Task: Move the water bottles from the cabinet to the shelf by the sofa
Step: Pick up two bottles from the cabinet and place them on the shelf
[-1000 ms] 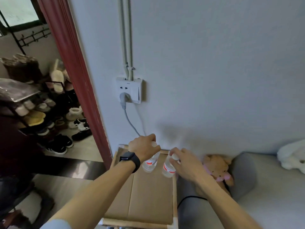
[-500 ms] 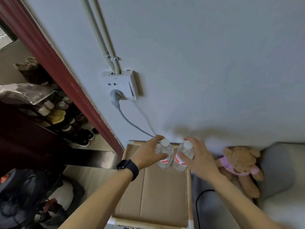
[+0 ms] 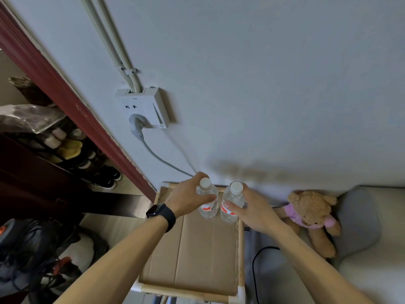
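Two clear water bottles with white caps and red labels stand upright side by side at the far right corner of the shelf (image 3: 240,249), which has a cardboard top and a wooden frame. My left hand (image 3: 186,197), with a black watch on its wrist, grips the left bottle (image 3: 207,201) around its upper body. My right hand (image 3: 252,208) grips the right bottle (image 3: 232,205) the same way. Both bottles seem to rest on the cardboard.
The grey sofa (image 3: 361,227) with a teddy bear (image 3: 311,211) lies right of the shelf. A wall socket (image 3: 142,108) with a grey cable hangs above. A dark red door frame (image 3: 72,102), a shoe rack (image 3: 72,150) and dark clutter (image 3: 32,260) are at the left.
The bottles were tilted and above the shelf a second ago; now they stand upright near the wall corner. The view has tipped and drawn closer. Both hands still hold the bottles.
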The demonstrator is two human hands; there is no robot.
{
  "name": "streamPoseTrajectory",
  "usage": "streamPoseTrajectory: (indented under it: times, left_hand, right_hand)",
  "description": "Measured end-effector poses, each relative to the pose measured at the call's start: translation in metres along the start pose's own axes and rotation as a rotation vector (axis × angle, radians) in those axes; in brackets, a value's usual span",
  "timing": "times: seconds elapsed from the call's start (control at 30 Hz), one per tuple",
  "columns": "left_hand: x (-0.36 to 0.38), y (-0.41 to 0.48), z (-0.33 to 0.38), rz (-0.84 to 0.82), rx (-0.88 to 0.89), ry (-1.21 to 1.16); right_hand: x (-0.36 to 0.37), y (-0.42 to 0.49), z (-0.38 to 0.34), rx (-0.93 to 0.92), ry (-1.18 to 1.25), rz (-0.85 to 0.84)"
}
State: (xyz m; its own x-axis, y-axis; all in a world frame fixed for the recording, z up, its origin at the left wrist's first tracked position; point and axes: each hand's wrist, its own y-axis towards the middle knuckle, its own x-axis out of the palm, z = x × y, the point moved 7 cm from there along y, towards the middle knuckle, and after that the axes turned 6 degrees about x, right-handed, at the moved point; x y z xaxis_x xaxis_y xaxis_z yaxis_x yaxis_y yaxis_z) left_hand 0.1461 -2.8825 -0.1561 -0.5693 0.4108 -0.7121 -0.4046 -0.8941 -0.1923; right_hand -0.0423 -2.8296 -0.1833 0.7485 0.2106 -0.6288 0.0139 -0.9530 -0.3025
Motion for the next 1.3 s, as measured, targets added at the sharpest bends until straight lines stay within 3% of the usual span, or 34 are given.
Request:
streamPoseTrajectory:
  times: [0.23, 0.33, 0.5, 0.67, 0.87, 1.13, 1.3]
  left_hand:
    - [-0.002, -0.001, 0.007, -0.076, 0.016, -0.027]
    - [-0.003, 0.000, 0.009, -0.114, 0.020, -0.037]
    - [-0.001, -0.001, 0.018, -0.166, 0.043, -0.015]
    - [-0.002, -0.003, 0.019, -0.178, 0.026, 0.004]
    - [-0.012, -0.009, 0.007, 0.078, -0.054, 0.093]
    - [-0.002, -0.010, 0.000, -0.019, -0.057, -0.004]
    - [-0.002, -0.012, 0.000, -0.041, -0.014, -0.120]
  right_hand:
    - [-0.018, -0.004, -0.008, 0.014, -0.071, 0.176]
    - [-0.028, -0.004, -0.018, 0.010, -0.215, 0.185]
    - [-0.035, -0.007, -0.027, 0.118, -0.340, 0.269]
    - [-0.026, -0.008, -0.034, 0.024, -0.314, 0.200]
    - [-0.028, -0.006, -0.040, -0.052, -0.194, 0.093]
    - [-0.024, -0.011, -0.032, 0.013, -0.197, 0.093]
    - [-0.016, -0.020, -0.036, -0.046, -0.246, 0.086]
